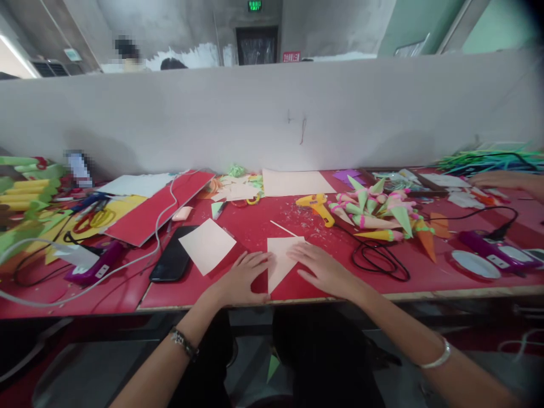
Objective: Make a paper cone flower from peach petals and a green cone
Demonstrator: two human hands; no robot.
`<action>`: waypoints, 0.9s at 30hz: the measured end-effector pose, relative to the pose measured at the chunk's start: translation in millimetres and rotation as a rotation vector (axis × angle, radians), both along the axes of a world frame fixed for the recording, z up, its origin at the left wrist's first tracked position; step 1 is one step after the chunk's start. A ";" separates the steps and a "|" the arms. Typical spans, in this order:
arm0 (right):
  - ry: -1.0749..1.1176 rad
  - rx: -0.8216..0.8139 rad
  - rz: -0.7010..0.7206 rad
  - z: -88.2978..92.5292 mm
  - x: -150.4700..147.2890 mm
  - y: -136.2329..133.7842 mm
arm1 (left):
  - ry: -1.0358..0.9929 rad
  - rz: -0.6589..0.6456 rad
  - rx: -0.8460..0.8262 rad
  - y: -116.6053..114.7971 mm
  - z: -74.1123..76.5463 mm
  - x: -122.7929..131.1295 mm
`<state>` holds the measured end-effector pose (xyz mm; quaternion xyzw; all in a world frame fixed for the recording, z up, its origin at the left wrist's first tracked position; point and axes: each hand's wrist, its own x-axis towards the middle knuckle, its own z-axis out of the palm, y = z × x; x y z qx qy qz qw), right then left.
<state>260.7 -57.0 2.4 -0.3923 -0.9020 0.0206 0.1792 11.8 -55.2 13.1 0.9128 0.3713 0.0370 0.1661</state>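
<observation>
A pale cream paper triangle (278, 258) lies on the red table (255, 226) near its front edge. My left hand (242, 277) rests flat beside it, fingertips touching its left edge. My right hand (321, 266) lies flat on its right side, fingers stretched out and pressing the paper down. Neither hand grips anything. A thin wooden stick (284, 228) lies just behind the triangle.
A square cream sheet (207, 245) and a black phone (172, 260) lie to the left. A yellow glue gun (317, 205) with its black cord (378, 258) and a heap of paper cones (378, 212) sit to the right. Another person's hand (505, 180) is at far right.
</observation>
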 end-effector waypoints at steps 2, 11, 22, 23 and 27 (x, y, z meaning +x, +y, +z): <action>-0.020 -0.023 -0.018 -1.8 -11.5 -10.5 | -0.048 0.017 0.053 -11.4 3.2 5.9; -0.004 -0.173 -0.013 9.9 -30.2 -37.6 | -0.058 0.085 0.175 -42.3 -11.5 28.9; -0.126 -0.139 -0.081 2.7 -31.0 -53.6 | -0.022 0.089 0.307 -43.2 -10.4 33.1; -0.104 -0.155 -0.084 4.1 -33.1 -53.7 | -0.014 0.088 0.329 -42.9 -12.2 33.0; -0.009 -0.196 -0.030 7.0 -27.2 -46.3 | -0.078 -0.026 0.358 -35.5 -15.6 20.2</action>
